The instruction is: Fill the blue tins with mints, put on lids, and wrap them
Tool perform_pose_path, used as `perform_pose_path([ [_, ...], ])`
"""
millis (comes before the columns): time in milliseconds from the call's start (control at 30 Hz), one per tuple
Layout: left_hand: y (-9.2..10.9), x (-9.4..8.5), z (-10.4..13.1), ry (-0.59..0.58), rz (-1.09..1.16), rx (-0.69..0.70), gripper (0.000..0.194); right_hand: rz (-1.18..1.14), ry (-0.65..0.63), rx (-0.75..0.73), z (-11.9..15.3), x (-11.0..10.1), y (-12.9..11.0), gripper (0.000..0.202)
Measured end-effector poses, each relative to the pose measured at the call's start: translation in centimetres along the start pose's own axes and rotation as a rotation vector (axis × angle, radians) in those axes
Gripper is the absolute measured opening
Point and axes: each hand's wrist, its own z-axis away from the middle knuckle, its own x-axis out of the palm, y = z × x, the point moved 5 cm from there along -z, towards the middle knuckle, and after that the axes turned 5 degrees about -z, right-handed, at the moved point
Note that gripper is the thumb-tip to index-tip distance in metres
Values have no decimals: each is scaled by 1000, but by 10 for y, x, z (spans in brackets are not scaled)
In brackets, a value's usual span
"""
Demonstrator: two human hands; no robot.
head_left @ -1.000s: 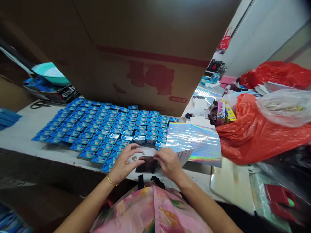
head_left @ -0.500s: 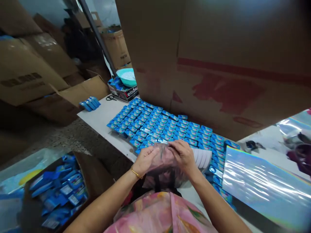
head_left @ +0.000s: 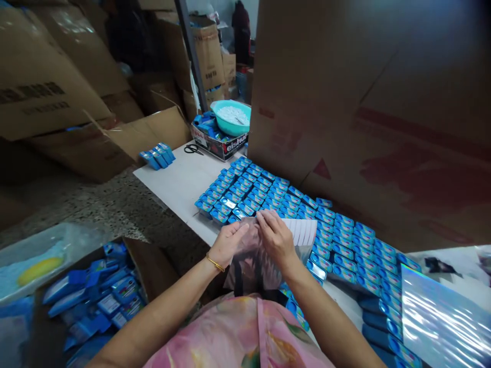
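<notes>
A thin transparent plastic bag (head_left: 249, 260) hangs between both hands, in front of the pink floral clothing. My left hand (head_left: 227, 245), with a gold bracelet at the wrist, pinches the bag's left edge. Fingers bent, my right hand (head_left: 275, 236) grips its upper right part. Behind the right hand, a fanned white sheet or stack (head_left: 303, 232) shows beside the bag; what supports it is hidden. Rows of small blue packs (head_left: 253, 194) stand tightly together on the white table (head_left: 169, 179), just beyond the hands.
An open carton of blue packs (head_left: 157, 266) stands at the lower left. Black scissors (head_left: 193, 149) lie near a box (head_left: 226, 148) bearing a turquoise bowl (head_left: 232, 120). A large cardboard box (head_left: 326, 102) rises behind the packs. Shiny clear sheets (head_left: 445, 306) lie at the right. A distant person (head_left: 241, 33) stands behind.
The view has turned left, so the table and packs appear shifted to the right. Both hands still hold the bag, and my right hand lies slightly further left in the picture.
</notes>
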Motion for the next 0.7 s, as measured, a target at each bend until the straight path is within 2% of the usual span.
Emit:
perform_pose_path([
  [233,-9,-15,-14,67,50,20,33,-9,11,-95,5,26,13,40],
  [367,-12,-32,-35,40,63,-24,35,-61,40,-46,-8,38,21,39],
  [533,-2,-76,-87,-42,-4,-52,34,-48,85,165,-59,66,39,40],
  [700,13,-130,-148,-162,-128,-75,33,52,-36,224,-117,126,49,37],
])
